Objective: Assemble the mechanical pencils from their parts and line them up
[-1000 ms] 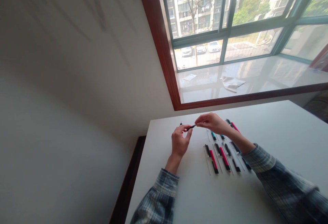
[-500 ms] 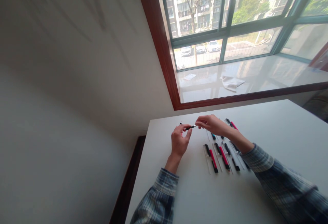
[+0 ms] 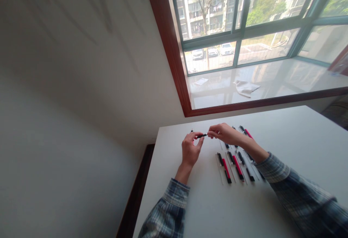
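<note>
Between thumb and fingers, my left hand (image 3: 189, 151) holds a black pen part (image 3: 201, 136) above the far side of the table. My right hand (image 3: 224, 133) pinches the small silvery end of that part from the right. Bits of red and black show behind my left fingers; whether they lie on the table or are held, I cannot tell. Below my right hand, disassembled pens lie in rows: red barrels (image 3: 226, 168), black pieces (image 3: 250, 175) and thin pale refills (image 3: 219, 169). My right hand and forearm cover some of the back row.
The white table (image 3: 195, 201) meets the wall at its far edge. Past it, a red-brown window frame (image 3: 186, 105) borders a glossy sill with a white cloth (image 3: 246, 87) and a paper (image 3: 201, 81) on it. A red and black pen (image 3: 246, 131) lies behind my right wrist.
My right hand has shifted very slightly, and less of the silvery end shows between the hands. My left hand stays in place with the black pen part.
</note>
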Available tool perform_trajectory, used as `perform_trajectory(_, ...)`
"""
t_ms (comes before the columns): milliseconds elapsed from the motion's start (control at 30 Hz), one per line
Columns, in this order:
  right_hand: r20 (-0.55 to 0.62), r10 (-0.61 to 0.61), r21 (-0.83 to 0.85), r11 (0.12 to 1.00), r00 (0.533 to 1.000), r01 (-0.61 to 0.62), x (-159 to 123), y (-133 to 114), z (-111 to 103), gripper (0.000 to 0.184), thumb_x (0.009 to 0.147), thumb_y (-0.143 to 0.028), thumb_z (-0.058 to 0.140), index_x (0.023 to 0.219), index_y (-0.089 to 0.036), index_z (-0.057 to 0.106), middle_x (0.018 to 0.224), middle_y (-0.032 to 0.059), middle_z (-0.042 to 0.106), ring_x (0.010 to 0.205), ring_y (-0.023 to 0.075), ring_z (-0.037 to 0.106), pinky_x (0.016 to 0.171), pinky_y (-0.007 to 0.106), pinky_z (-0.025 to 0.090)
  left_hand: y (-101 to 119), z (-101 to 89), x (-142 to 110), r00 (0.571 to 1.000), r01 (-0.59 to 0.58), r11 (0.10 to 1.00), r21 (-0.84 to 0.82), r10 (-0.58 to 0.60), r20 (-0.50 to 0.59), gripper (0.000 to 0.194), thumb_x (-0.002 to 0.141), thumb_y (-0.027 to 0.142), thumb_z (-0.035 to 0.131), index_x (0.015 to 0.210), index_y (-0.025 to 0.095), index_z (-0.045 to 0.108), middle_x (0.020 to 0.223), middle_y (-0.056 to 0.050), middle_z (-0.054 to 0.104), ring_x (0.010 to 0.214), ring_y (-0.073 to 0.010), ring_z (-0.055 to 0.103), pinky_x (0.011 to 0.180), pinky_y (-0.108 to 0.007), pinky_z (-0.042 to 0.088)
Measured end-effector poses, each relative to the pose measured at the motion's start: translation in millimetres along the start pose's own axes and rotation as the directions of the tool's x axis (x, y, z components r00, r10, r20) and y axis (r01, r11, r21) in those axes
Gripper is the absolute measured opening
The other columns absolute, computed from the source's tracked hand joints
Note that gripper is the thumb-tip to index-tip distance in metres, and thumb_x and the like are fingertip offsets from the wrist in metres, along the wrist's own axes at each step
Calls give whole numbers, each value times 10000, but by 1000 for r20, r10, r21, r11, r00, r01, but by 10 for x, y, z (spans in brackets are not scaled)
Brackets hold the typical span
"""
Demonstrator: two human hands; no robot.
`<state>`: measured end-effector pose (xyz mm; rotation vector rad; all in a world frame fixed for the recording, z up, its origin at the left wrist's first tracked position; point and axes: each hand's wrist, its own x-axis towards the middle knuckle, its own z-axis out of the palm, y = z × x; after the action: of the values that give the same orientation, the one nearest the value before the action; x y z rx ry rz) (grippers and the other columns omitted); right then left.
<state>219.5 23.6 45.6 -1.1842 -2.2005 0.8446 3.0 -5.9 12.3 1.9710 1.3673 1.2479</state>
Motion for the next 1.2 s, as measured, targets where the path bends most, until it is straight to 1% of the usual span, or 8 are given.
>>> perform_trajectory(167, -41, 14, 74, 997, 999, -11, 3, 16, 9, 251, 944, -454, 645, 1017, -221, 700, 929, 51, 770, 810, 201, 695, 719, 298, 505, 2, -2, 3, 1000, -2, 1000, 2, 2, 4, 98, 916, 260, 689, 997, 246, 744, 990, -35, 771, 883, -201, 674, 817, -353, 534)
perform_trajectory(300, -27, -4, 54, 999, 1000, 6, -3, -11, 5, 262, 976, -453, 588, 967, -214, 695, 903, 53, 762, 800, 201, 687, 712, 301, 497, 6, -6, 4, 1000, 0, 1000, 0, 0, 8, 101, 915, 261, 688, 997, 246, 745, 989, -41, 770, 886, -208, 675, 815, -360, 535)
perform_trajectory(467, 23, 7, -21, 1000, 1000, -7, -19, -56, -19, 376, 1034, -434, 469, 848, -197, 694, 799, 40, 736, 693, 174, 621, 669, 292, 438, 23, -8, 6, 1000, 6, 1000, -11, -6, 22, 99, 907, 251, 695, 992, 247, 746, 996, -40, 770, 907, -211, 674, 810, -355, 530)
perform_trajectory(767, 74, 16, -20, 1000, 997, -14, -8, -73, -17, 448, 1053, -418, 419, 757, -197, 672, 761, 41, 729, 714, 186, 639, 722, 300, 440, 41, -15, 7, 999, -8, 1000, -23, 9, 32, 98, 896, 214, 702, 975, 254, 745, 992, -32, 771, 922, -211, 666, 801, -345, 518)
perform_trajectory(867, 75, 14, -10, 1000, 997, -14, -10, -70, -19, 461, 1057, -423, 407, 763, -194, 679, 763, 46, 734, 718, 189, 647, 726, 304, 448, 45, -18, 8, 999, -12, 1000, -22, 13, 38, 103, 895, 204, 698, 971, 256, 745, 989, -31, 770, 934, -214, 665, 815, -351, 519)
perform_trajectory(967, 50, 7, 11, 1000, 999, -7, -10, -43, -18, 381, 1029, -457, 482, 876, -196, 714, 830, 50, 757, 751, 196, 667, 706, 298, 458, 45, -18, 13, 999, 10, 1000, -29, -9, 35, 92, 886, 223, 709, 965, 252, 748, 985, -37, 768, 929, -218, 667, 808, -355, 518)
perform_trajectory(1067, 46, -2, -2, 1000, 999, 2, -7, -21, -14, 307, 993, -455, 557, 951, -207, 732, 873, 48, 773, 771, 200, 679, 695, 292, 465, 42, -15, 19, 998, 44, 996, -83, -40, 56, 94, 873, 250, 725, 963, 247, 753, 999, -40, 771, 912, -212, 671, 790, -348, 510)
perform_trajectory(1200, 85, 6, -16, 1000, 996, -5, 2, -24, 1, 313, 1006, -423, 531, 919, -209, 742, 855, 51, 777, 762, 199, 681, 694, 291, 470, 16, -6, 34, 989, 135, 964, -231, -118, 86, 198, 847, 287, 758, 1036, 229, 745, 999, -57, 770, 904, -205, 695, 786, -334, 518)
